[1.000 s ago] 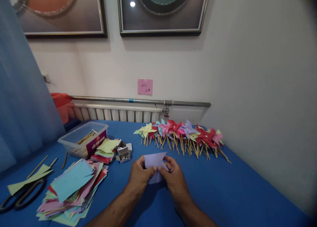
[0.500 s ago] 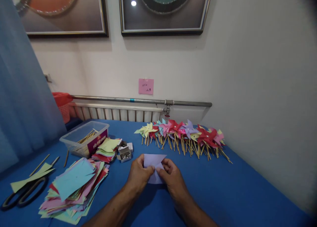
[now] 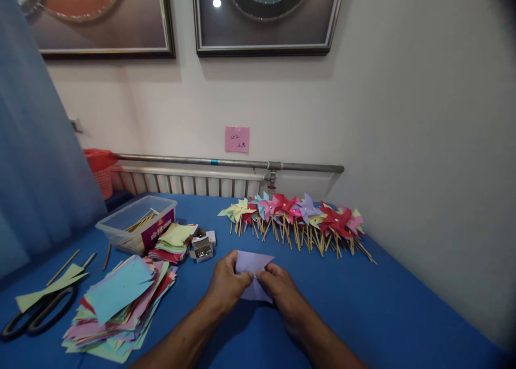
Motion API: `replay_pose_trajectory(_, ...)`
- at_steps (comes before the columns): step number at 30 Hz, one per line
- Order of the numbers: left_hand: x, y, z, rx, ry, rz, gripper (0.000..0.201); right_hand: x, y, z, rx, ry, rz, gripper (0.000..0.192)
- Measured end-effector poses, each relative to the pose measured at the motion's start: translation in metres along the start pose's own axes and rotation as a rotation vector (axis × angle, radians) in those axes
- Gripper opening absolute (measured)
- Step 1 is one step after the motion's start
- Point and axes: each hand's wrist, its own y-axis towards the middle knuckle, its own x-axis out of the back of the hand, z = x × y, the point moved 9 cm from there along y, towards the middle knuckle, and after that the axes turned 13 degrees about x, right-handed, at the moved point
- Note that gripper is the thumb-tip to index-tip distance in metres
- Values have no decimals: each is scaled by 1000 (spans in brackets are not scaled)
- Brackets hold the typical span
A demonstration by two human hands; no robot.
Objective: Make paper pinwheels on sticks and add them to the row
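A lilac paper sheet (image 3: 255, 260), slit in toward its middle, is held up over the blue table between both hands. My left hand (image 3: 228, 277) grips its left side, thumb pressed near the centre. My right hand (image 3: 282, 288) pinches the right side, with its thumb also close to the centre and its other fingers mostly behind the paper. Beyond the hands lie finished paper pinwheels (image 3: 284, 207) on wooden sticks, in several colours. A small open box of shiny metal pins (image 3: 202, 250) stands to the left of my left hand.
At left lies a stack of coloured paper sheets (image 3: 121, 291), with black-handled scissors (image 3: 50, 311) beside it. Behind are smaller paper pieces (image 3: 174, 240) and a clear plastic tub (image 3: 115, 230) holding sticks. A metal pipe (image 3: 237, 165) runs along the wall behind the table (image 3: 382, 315).
The lilac paper has turned slightly and shifted a little to the right. My right hand's fingers have curled further behind it; my left hand keeps nearly the same hold.
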Motion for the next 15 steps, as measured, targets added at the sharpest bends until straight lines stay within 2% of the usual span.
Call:
replay_pose_trajectory(6,1,0,-1,1,48,0,23,5,3,-8,-8,-36,14,14)
replay_pose_trajectory(15,3,1,-4,2,77,12,21,12,7,-22,-39,-101,-14,19)
